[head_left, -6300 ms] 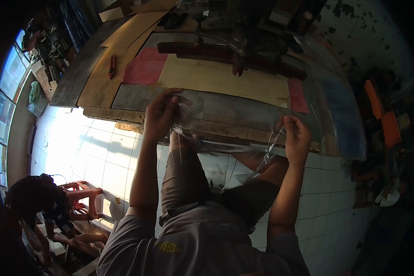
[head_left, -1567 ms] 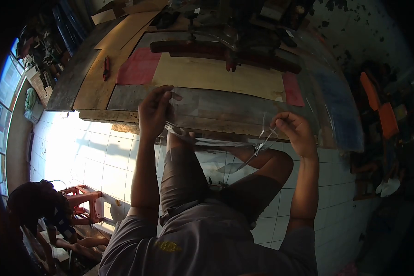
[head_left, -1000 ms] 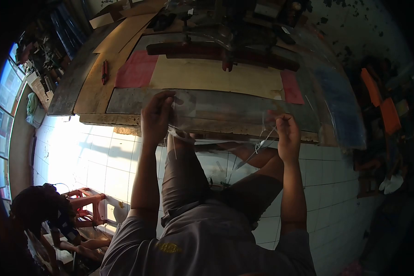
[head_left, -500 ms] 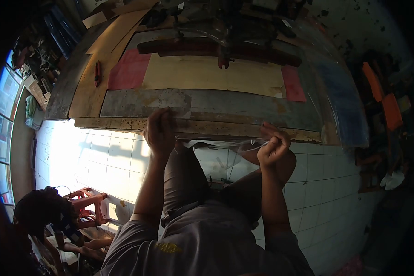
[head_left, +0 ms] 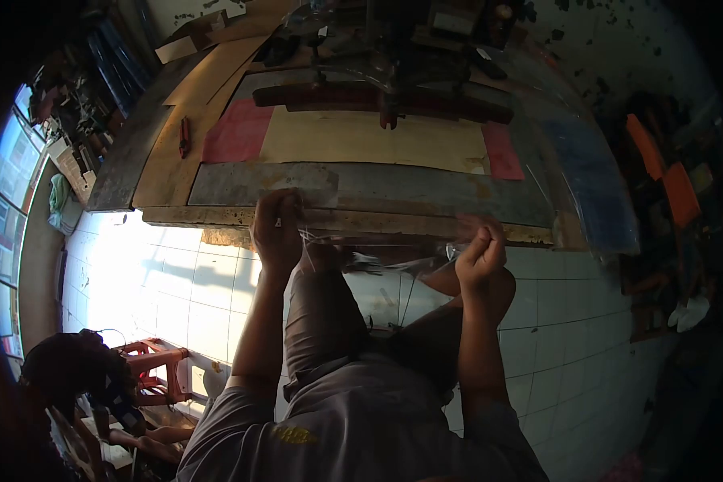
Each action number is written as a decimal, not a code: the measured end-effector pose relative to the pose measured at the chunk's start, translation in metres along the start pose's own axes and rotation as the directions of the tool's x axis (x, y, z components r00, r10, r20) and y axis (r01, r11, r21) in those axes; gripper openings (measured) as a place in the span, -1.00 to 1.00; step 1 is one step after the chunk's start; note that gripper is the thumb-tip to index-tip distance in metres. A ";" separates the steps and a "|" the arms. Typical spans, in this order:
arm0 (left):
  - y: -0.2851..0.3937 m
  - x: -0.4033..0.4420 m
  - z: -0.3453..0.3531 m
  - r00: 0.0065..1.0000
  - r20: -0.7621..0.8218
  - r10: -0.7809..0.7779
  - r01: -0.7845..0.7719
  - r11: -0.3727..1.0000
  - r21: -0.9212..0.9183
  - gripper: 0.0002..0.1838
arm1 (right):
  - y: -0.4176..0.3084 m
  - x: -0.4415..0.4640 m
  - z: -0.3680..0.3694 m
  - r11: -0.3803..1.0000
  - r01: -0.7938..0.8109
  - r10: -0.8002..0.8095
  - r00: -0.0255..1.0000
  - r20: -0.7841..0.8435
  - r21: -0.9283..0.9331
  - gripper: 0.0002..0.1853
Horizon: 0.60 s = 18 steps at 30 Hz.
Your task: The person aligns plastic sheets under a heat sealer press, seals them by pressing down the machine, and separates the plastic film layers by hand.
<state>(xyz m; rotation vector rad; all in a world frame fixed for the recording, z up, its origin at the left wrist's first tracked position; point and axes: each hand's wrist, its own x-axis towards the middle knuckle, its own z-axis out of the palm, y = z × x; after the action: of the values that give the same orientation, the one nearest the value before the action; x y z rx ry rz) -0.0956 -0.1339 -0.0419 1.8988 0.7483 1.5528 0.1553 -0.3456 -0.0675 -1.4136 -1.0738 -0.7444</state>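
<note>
At the front edge of the bench, my left hand (head_left: 277,234) is closed, with its fingers pinched on clear plastic film (head_left: 307,241). My right hand (head_left: 482,255) is closed too, thumb against fingers, at the other side of the same thin film; its fingertips are smeared by motion. The film hangs between the hands below the wooden edge strip (head_left: 394,223), over my lap. Only its glints and creases show, so its full outline is hard to see. On the bench beyond lies a cream sheet (head_left: 369,140) with a pink piece (head_left: 237,132) at its left end and another pink piece (head_left: 502,151) at its right.
A machine with a long dark red bar (head_left: 329,98) stands over the sheet. A red cutter (head_left: 184,138) lies on the board at left, and blue plastic (head_left: 586,177) covers the right side. Another person (head_left: 80,377) sits low at left near a red stool (head_left: 165,373).
The film between my hands has shifted and shows more creases near the left hand. Both hands stay closed in nearly the same places. The view has tilted slightly.
</note>
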 end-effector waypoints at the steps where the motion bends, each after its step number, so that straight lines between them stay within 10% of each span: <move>1: 0.016 0.009 -0.008 0.996 0.038 -0.081 0.083 0.995 -0.054 -0.88 | -0.012 0.009 -0.010 0.992 -0.107 0.104 0.994 0.045 0.068 -0.80; 8: 0.076 0.053 -0.035 0.941 0.223 -0.253 0.307 0.918 -0.251 -0.81 | -0.073 0.108 -0.049 0.798 -0.551 0.497 0.831 0.249 0.245 -0.77; 18: 0.099 0.061 -0.031 0.903 0.342 -0.262 0.383 0.851 -0.359 -0.68 | -0.064 0.132 -0.054 0.834 -0.510 0.480 0.859 0.180 0.211 -0.72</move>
<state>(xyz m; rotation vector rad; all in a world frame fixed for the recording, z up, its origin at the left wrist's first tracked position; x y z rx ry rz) -0.1088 -0.1549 0.0759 1.5304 0.5230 1.0925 0.1548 -0.3781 0.0856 -1.4412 -0.7991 -0.1380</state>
